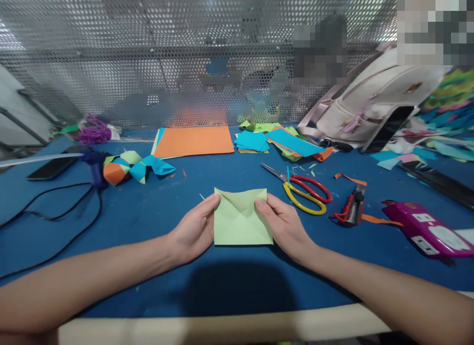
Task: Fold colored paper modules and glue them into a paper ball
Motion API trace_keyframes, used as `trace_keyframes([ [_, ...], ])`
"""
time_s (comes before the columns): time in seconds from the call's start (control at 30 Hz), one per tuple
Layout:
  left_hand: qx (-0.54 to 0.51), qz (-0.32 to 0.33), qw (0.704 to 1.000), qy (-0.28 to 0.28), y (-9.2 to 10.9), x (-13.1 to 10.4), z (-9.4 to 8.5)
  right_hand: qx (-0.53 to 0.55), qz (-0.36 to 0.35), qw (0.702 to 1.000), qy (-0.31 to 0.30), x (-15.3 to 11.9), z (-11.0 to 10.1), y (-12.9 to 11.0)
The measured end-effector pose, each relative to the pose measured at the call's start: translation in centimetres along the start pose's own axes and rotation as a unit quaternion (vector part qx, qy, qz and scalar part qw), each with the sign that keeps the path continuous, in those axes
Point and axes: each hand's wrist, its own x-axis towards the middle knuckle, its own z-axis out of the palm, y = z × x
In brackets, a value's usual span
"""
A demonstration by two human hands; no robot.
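A light green square of paper (240,221) with crease lines is held up just above the blue table. My left hand (196,229) pinches its left edge, thumb on the near face. On the opposite side, my right hand (287,226) grips the right edge with its thumb pressed near the upper corner. The fingers behind the sheet are hidden. Scissors (303,192) with one red and one yellow handle lie open beyond my right hand. Folded paper pieces (129,167) in orange, green and blue sit beyond my left hand.
Orange sheets (194,141) and blue paper pieces (252,141) lie against the perforated metal screen (222,88). A stapler-like red tool (353,206), a magenta case (425,229) and a pale backpack (370,98) are at right. A glue gun (94,167) with a black cable stands left.
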Motion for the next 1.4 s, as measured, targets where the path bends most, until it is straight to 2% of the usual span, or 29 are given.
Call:
trace_keyframes([
  [0.2,0.046,0.026,0.999,-0.011,-0.4,-0.2,-0.2,0.011,0.041,0.999,-0.003,-0.1,0.1,0.1],
  [0.37,0.066,0.050,0.996,-0.017,-0.7,-0.1,-0.1,0.044,0.062,0.997,0.018,-0.1,0.0,0.4],
  [0.57,0.108,0.036,0.993,0.016,-0.1,-0.5,0.0,0.130,0.113,0.985,0.020,0.2,0.0,1.2],
  [0.67,0.111,0.037,0.993,0.012,0.4,-0.8,0.0,0.189,0.135,0.972,0.039,0.4,0.3,1.2],
  [0.73,0.113,0.044,0.992,0.035,0.7,-0.7,-0.2,0.234,0.144,0.961,0.040,0.4,0.4,1.0],
  [0.9,0.144,0.052,0.982,0.106,1.0,0.2,-1.1,0.265,0.183,0.946,-0.029,0.3,0.1,0.2],
  [1.03,0.262,0.058,0.958,0.104,1.5,0.3,-1.4,0.251,0.168,0.953,-0.030,1.5,-0.3,-0.7],
  [1.1,0.308,0.046,0.945,0.099,1.9,0.3,-1.3,0.225,0.182,0.956,-0.040,2.6,-0.1,-1.0],
  [1.17,0.291,0.044,0.950,0.103,2.3,0.4,-1.2,0.195,0.200,0.958,-0.060,3.7,0.3,-1.1],
  [1.27,0.165,0.069,0.977,0.120,2.8,0.8,-1.1,0.183,0.189,0.964,-0.041,4.8,1.3,-0.9],
  [1.33,0.092,0.080,0.987,0.109,3.0,1.1,-1.0,0.204,0.173,0.963,-0.013,5.1,1.9,-0.5],
  [1.4,0.062,0.075,0.992,0.081,3.0,1.2,-0.9,0.225,0.159,0.961,-0.006,5.1,2.3,-0.2],
])
